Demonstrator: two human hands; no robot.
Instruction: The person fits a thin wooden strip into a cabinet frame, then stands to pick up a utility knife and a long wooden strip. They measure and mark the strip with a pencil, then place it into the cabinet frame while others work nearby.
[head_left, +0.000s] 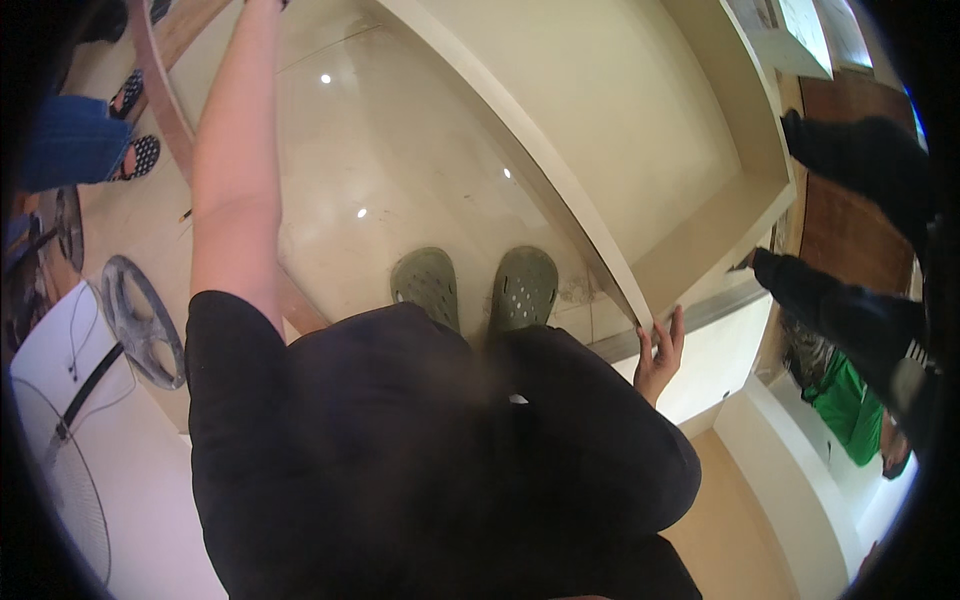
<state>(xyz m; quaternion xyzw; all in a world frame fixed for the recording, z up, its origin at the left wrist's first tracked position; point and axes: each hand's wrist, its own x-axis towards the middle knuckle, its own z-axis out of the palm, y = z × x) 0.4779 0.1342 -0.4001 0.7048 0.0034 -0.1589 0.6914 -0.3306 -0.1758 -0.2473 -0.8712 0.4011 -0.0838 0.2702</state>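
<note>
The person's right hand [657, 368] is at the near corner of a large cream frame [700, 237], which has raised walls and lies to the front and right of the person. The fingers [678, 325] of this hand are spread apart and rather straight, and they touch the frame just at the place where its long curved-looking edge ends (the curve is perhaps only from the lens). The left arm [235, 170] is stretched far forward, up to the top border of the view. Its hand lies beyond this border, so I cannot tell if the left fingers are wide, narrow or holding something.

Between the left arm and the frame there is a shiny pale floor [370, 150], on which some small lights are reflected. The person wears black clothes [400, 470] and two green clogs [527, 285], placed side by side, near to the frame. Just beside the right hand, a bright white panel [715, 365] is seen.

At the left side, a brown strip [165, 90] passes behind the left arm. Further left are the blue jeans [70, 145] and the dotted slippers [146, 157] of another person, and below them a grey wheel-shaped object [118, 290] and a wire fan grille [75, 490]. At the right side, dark trousers [865, 150] and a green cloth [845, 410] belong to people nearby.
</note>
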